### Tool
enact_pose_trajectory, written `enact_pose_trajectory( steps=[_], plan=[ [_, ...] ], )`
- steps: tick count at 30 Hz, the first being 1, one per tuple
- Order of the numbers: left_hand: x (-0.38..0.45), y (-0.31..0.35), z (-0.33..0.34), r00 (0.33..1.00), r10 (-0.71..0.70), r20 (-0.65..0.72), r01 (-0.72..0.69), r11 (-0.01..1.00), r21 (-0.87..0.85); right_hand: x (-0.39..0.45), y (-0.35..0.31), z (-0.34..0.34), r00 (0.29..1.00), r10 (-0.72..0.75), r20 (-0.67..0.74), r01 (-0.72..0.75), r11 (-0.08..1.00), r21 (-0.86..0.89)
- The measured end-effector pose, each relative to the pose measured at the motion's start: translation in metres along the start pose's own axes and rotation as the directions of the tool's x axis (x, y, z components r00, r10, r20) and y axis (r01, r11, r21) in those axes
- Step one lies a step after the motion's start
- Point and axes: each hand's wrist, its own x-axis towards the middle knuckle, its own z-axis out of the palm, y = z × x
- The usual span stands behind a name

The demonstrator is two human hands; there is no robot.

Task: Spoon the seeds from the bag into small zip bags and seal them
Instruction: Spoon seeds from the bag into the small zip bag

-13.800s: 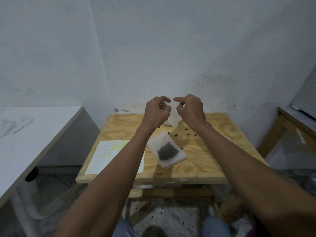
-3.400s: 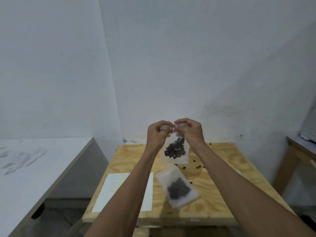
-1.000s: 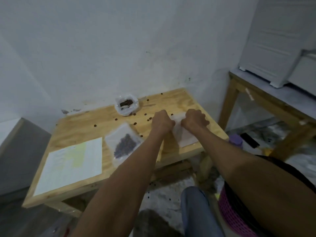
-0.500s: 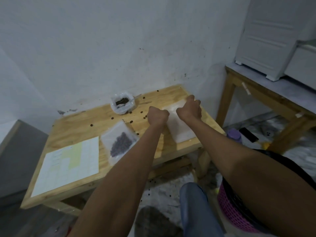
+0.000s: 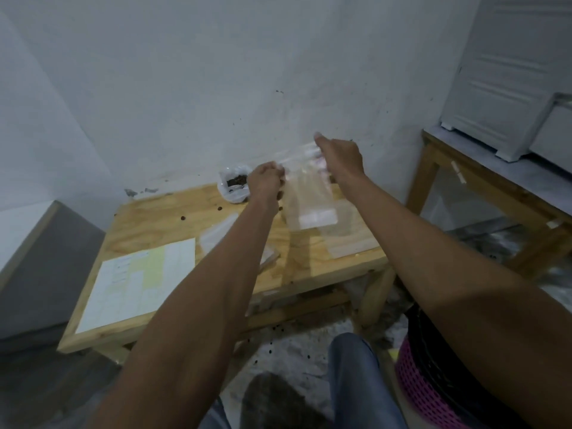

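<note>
Both hands up above the far right part of the light plywood table (image 5: 161, 221), holding one small clear empty zip bag (image 5: 309, 202) between them. Left hand (image 5: 266, 181) has fingers curled, pinching the bag's top left corner. Right hand (image 5: 342, 157) grips the top right edge; fingers look curled round the plastic but they're motion-blurred, so exact finger layout can't be told. Bag hangs below both hands, mouth up, clear of the tabletop, nothing dark visible inside.

Seed supply: crumpled clear plastic bag of dark seeds (image 5: 233, 187) sits at the table's far edge, against the white wall (image 5: 185, 88), just left of the left hand. Spoon not discernible.

A stack of flat clear zip bags (image 5: 346, 236) lies near the right edge of the table, under the hanging bag. Another flat clear bag (image 5: 216, 233) lies mid-table, mostly hidden behind the left forearm; contents not visible.

White and pale yellow printed paper sheet (image 5: 139, 280) lies at the near left corner. A few loose dark seeds (image 5: 183, 217) are scattered on the far part of the table, more on the floor below the near edge.

Second wooden table (image 5: 495, 193) stands off to the right, carrying a white plastic drawer unit (image 5: 501, 72). Pink mesh basket (image 5: 424, 388) at lower right, beside a blue-jeaned knee (image 5: 356, 376).
</note>
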Motion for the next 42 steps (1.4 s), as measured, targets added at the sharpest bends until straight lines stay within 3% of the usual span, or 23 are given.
enact_pose_trajectory(
  steps=[3, 8, 12, 16, 20, 23, 27, 31, 37, 42],
  plan=[
    [0.0, 0.02, -0.03, 0.994, 0.105, 0.023, -0.106, 0.993, 0.051, -0.005, -0.019, 0.014, 0.988, 0.02, 0.154, -0.037, 0.993, 0.11],
    [0.002, 0.04, -0.079, 0.971, 0.24, -0.003, -0.239, 0.966, 0.095, -0.022, -0.041, 0.052, 0.897, -0.142, 0.419, 0.167, 0.986, -0.022],
    [0.009, 0.044, -0.116, 0.93, 0.361, -0.072, -0.347, 0.924, 0.16, -0.036, -0.063, 0.087, 0.885, -0.188, 0.426, 0.259, 0.959, -0.114],
    [0.003, 0.054, -0.139, 0.791, 0.551, -0.265, -0.451, 0.819, 0.356, -0.045, -0.076, 0.12, 0.9, -0.228, 0.372, 0.31, 0.934, -0.178],
    [-0.001, 0.069, -0.155, 0.909, 0.403, -0.108, -0.402, 0.915, 0.034, -0.057, -0.077, 0.139, 0.886, -0.199, 0.419, 0.269, 0.956, -0.115],
    [-0.009, 0.071, -0.164, 0.947, 0.322, -0.008, -0.32, 0.94, -0.119, -0.065, -0.072, 0.145, 0.887, -0.14, 0.44, 0.179, 0.983, -0.047],
    [-0.013, 0.067, -0.174, 0.957, 0.284, 0.052, -0.272, 0.947, -0.168, -0.07, -0.068, 0.144, 0.876, -0.084, 0.476, 0.066, 0.996, 0.055],
    [-0.013, 0.066, -0.174, 0.952, 0.303, 0.042, -0.298, 0.949, -0.109, -0.073, -0.066, 0.14, 0.877, -0.075, 0.475, 0.027, 0.994, 0.106],
    [-0.013, 0.074, -0.159, 0.973, 0.229, -0.006, -0.229, 0.973, 0.043, -0.076, -0.067, 0.144, 0.903, -0.277, 0.329, 0.319, 0.945, -0.079],
    [-0.009, 0.074, -0.153, 0.983, 0.169, -0.069, -0.175, 0.981, -0.087, -0.074, -0.065, 0.14, 0.842, -0.397, 0.365, 0.475, 0.866, -0.153]
  ],
)
